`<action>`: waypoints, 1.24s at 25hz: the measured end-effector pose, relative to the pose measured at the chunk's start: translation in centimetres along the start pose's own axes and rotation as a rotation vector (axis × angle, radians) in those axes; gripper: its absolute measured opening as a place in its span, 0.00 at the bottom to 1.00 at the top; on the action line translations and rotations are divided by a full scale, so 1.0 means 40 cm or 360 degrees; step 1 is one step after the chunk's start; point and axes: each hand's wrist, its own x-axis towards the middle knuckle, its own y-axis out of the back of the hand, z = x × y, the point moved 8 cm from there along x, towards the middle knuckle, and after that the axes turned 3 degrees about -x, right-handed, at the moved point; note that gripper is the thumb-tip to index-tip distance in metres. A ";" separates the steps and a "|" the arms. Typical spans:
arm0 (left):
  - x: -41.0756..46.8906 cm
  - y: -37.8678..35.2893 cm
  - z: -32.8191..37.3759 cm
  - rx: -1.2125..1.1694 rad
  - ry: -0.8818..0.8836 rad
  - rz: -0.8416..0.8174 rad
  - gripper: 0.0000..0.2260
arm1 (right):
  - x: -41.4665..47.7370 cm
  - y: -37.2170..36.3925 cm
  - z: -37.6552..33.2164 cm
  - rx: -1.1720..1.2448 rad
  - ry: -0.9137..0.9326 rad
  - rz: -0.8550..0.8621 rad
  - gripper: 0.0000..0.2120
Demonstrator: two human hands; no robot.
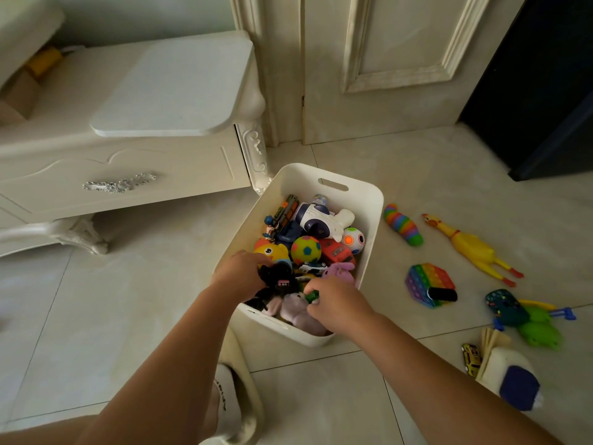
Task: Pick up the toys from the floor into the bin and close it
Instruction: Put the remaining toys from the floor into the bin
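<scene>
Dropping-in step: at the near end of the white bin [369, 200], the left hand [240, 273] grips a black plush toy [279, 279] and the right hand [338, 303] pinches a small green toy [313, 296]. Next, I judge, reach to the bin's 3 o'clock for the rainbow slug [402, 224], rubber chicken [471, 248] and pop-it [423, 282].

The bin [321, 174] sits mid-frame, with a cabinet [128, 175] at upper left and a door [385, 59] behind. A ball [305, 249] and a toy robot [316, 218] lie inside. At the bin's near end the left hand [240, 274] grips a plush toy [279, 281] and the right hand [337, 303] a small toy [313, 296]. Right of the bin lie a fidget slug [402, 224], a rubber chicken [471, 248] and a pop-it board [423, 281].
</scene>
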 end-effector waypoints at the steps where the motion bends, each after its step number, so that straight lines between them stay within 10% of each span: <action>1: -0.004 -0.002 0.005 0.0082 -0.0015 0.0043 0.21 | 0.000 0.000 0.001 0.0018 0.0005 0.0031 0.15; 7: -0.023 -0.037 -0.022 0.0126 0.0166 0.0024 0.16 | -0.013 -0.040 -0.002 -0.0368 0.0203 0.0117 0.14; 11: -0.020 -0.016 0.061 0.0146 0.0153 0.0052 0.19 | -0.044 0.056 0.006 0.0125 0.0265 0.0549 0.12; 18: -0.109 -0.038 0.512 -0.0282 -0.0777 0.0409 0.19 | -0.150 0.193 0.378 0.0728 -0.0546 0.1212 0.13; 25: -0.086 -0.485 0.671 -0.0292 -0.0731 -0.0522 0.19 | -0.309 0.061 0.822 0.0705 -0.1442 0.1268 0.16; 31: -0.091 -0.716 0.726 -0.0329 -0.0512 -0.0962 0.21 | -0.348 -0.094 0.972 0.0769 -0.1916 0.0547 0.44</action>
